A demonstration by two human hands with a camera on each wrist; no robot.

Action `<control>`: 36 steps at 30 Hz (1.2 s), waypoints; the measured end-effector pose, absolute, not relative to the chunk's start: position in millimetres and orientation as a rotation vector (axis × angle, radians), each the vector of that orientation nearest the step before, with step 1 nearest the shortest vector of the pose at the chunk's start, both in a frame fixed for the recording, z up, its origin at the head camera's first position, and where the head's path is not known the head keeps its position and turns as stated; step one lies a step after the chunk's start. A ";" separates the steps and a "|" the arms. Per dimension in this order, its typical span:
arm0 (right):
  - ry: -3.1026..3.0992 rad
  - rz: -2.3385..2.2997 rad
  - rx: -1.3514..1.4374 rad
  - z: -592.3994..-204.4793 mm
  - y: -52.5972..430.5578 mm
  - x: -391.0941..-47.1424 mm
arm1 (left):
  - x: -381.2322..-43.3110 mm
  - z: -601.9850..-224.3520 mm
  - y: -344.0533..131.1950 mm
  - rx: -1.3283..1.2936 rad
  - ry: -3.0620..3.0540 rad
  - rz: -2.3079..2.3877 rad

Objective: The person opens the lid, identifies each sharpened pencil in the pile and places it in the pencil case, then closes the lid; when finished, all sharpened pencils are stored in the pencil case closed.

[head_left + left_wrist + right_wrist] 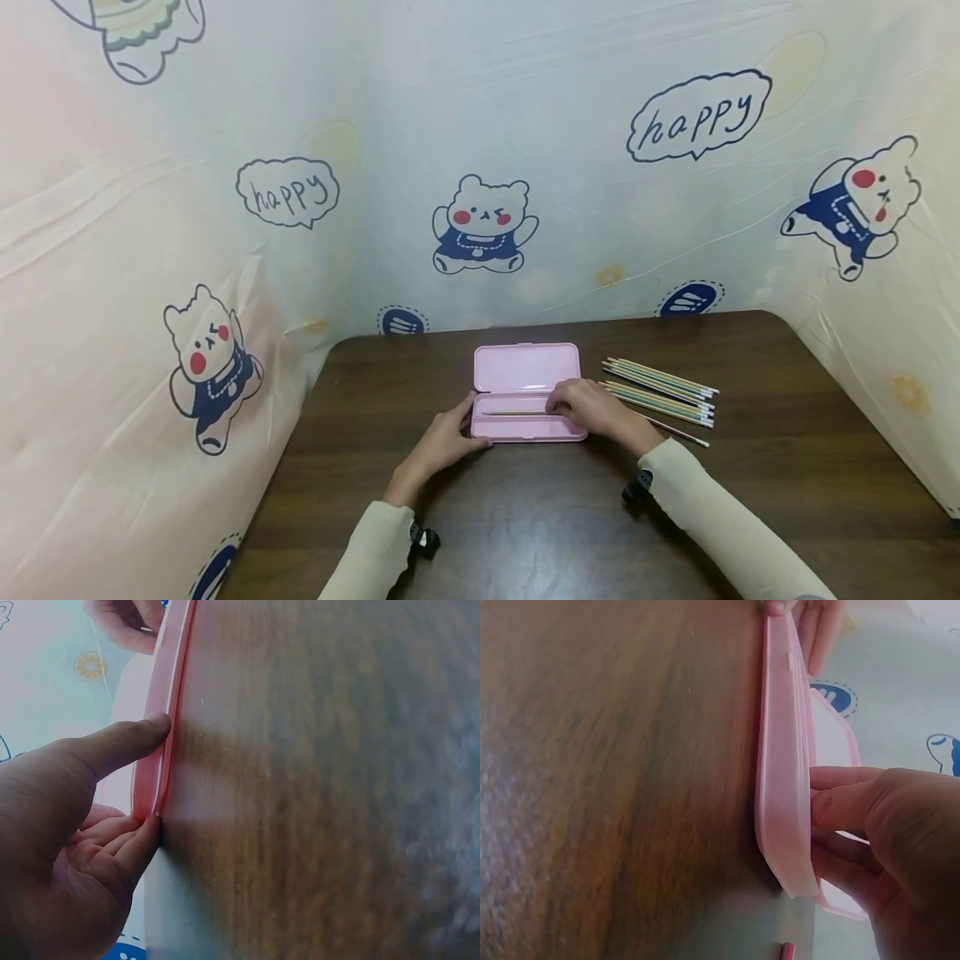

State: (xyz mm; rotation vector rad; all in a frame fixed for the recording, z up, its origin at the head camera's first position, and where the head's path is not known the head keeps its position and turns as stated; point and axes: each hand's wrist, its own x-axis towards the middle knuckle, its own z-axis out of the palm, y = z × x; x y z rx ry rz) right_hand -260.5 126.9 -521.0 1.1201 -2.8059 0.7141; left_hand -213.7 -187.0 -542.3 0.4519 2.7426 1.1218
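A pink pencil case (527,430) lies open on the table, its lid (527,367) folded back. My left hand (442,435) grips the case's left end; in the left wrist view the thumb (154,727) lies along the front wall and the fingers are at the corner. One pencil (513,412) lies lengthwise inside the case. My right hand (588,406) reaches into the right part, its curled fingers at that pencil's right end. In the right wrist view the case wall (784,765) hides the fingertips and the pencil.
Right of the case lie several pencils in two loose groups, a far one (660,377) and a nearer one (663,402). A reddish pencil (682,432) lies in front of them. A printed cloth (585,217) hangs behind the brown table (510,517).
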 end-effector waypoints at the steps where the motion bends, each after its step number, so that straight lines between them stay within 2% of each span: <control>1: -2.802 0.712 1.124 -521.1 126.9 -260.3 | -213.8 -542.6 -187.0 0.452 2.744 1.121; 18: -2.834 0.741 1.060 -506.6 139.9 -256.9 | -215.5 -545.7 -187.2 0.467 2.744 1.129; 36: -2.805 0.604 0.868 -469.7 219.4 -241.0 | -215.8 -544.1 -187.4 0.470 2.739 1.133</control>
